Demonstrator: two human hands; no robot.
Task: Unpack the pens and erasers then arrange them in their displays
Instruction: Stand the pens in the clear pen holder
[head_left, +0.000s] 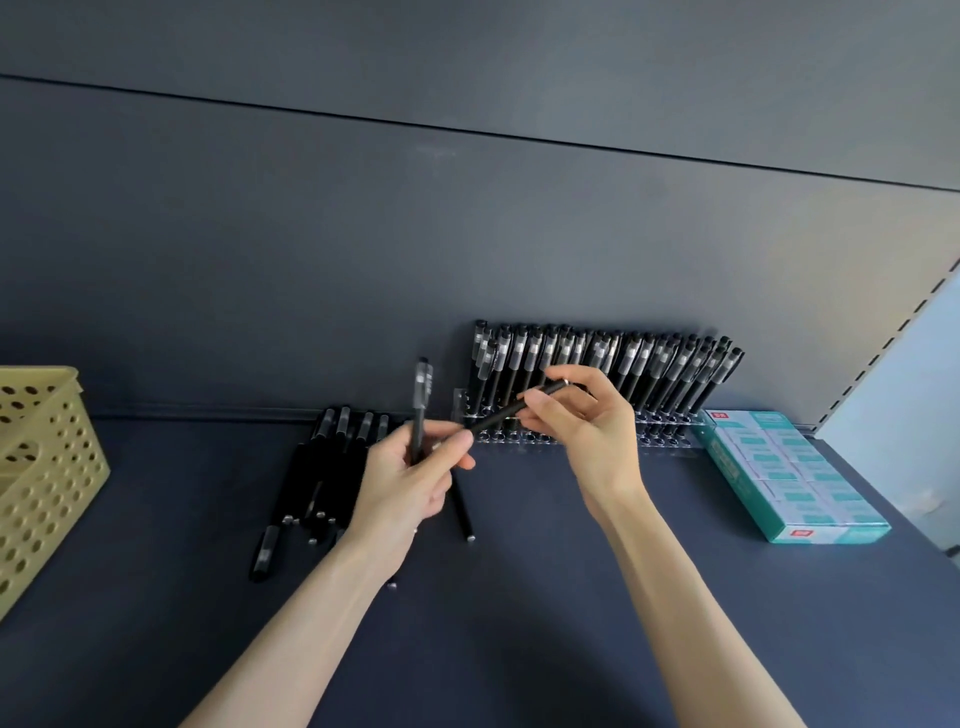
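Left hand (410, 480), centre frame: fingers curled round an upright pen (420, 400), cap end up. Its thumb and forefinger tips also meet the lower end of a slanted pen (493, 420). Right hand (589, 431), just right of centre, pinches the upper end of that slanted pen between thumb and fingertips. Both pens are in the air above the shelf (571, 597), in front of the pen rack (613, 364).

The rack is a clear holder at the shelf's back edge, against the back panel (311, 234), packed with black pens leaning right. Loose pens (322, 467) lie heaped left of centre, their far ends reaching the back edge. A single pen (463, 514) lies just right of the heap, partly under the left hand.

Eraser box (795, 475): teal, right side of the frame, rows of erasers showing on top. It sits just beside the rack's right end, near the shelf's right edge and the slotted upright (883, 348). Yellow perforated basket (47, 467) at the far left, cut by the frame edge.

There is bare shelf between the basket and the heap. A wide bare stretch runs across the lower frame around both forearms.
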